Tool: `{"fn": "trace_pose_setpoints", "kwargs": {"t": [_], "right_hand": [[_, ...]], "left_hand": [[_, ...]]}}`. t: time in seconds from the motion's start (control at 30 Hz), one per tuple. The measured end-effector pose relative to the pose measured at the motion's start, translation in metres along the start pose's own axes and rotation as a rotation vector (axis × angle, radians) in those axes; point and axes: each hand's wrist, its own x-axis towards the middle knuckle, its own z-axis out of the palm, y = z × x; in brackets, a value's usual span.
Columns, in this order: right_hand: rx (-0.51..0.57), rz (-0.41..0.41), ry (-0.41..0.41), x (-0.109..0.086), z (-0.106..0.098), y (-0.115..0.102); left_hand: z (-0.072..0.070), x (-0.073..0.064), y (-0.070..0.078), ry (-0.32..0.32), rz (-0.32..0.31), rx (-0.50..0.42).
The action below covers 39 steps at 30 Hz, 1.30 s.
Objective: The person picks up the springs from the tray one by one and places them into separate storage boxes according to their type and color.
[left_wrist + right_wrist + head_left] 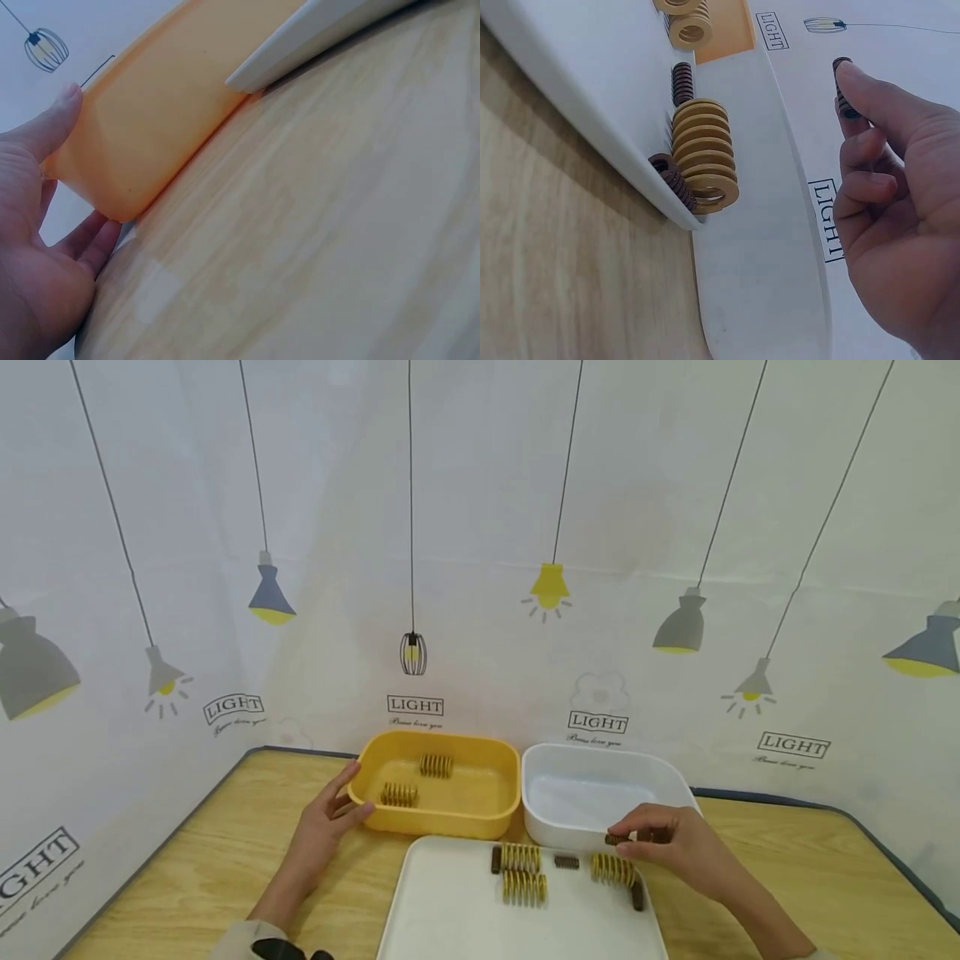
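Note:
My left hand [324, 817] grips the near left corner of a yellow plastic bin [450, 825], thumb and fingers against its wall. Two gold coil springs [436, 766] lie inside that bin. Between thumb and fingertips my right hand [678, 843] pinches a small dark brown spring [844, 88], just over the front rim of a white bin [558, 833]. Below, a white tray [457, 914] bears three gold springs [524, 887] and three small brown springs [567, 862]. One brown spring [673, 180] leans beside a gold spring [705, 150] at the tray's right side.
Both bins stand side by side behind the tray on a wood-grain table [292, 777]. A white curtain [480, 527] printed with lamps hangs behind and to the left. A dark border [780, 802] runs along the table's back edge.

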Motion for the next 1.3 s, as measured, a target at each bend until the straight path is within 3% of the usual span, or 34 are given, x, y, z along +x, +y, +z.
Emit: {"fn": "trace_pose_setpoints", "kwargs": {"t": [0.33, 0.5, 0.73, 1.0, 1.3], "right_hand": [[-0.023, -0.058, -0.029, 0.019, 0.000, -0.019], [-0.040, -0.047, -0.028, 0.031, 0.000, 0.002], [-0.195, -0.019, 0.018, 0.051, -0.001, 0.020], [-0.119, -0.027, -0.014, 0.065, -0.002, 0.010], [-0.097, 0.070, -0.017, 0.070, 0.001, -0.009]], "left_hand": [[0.000, -0.002, 0.001, -0.002, 0.001, -0.011], [0.000, -0.001, 0.000, -0.001, -0.009, -0.024], [0.001, -0.001, 0.001, 0.001, -0.020, -0.042], [0.000, -0.002, -0.001, 0.006, -0.014, -0.047], [0.001, 0.000, -0.001, 0.008, -0.020, -0.047]]}}
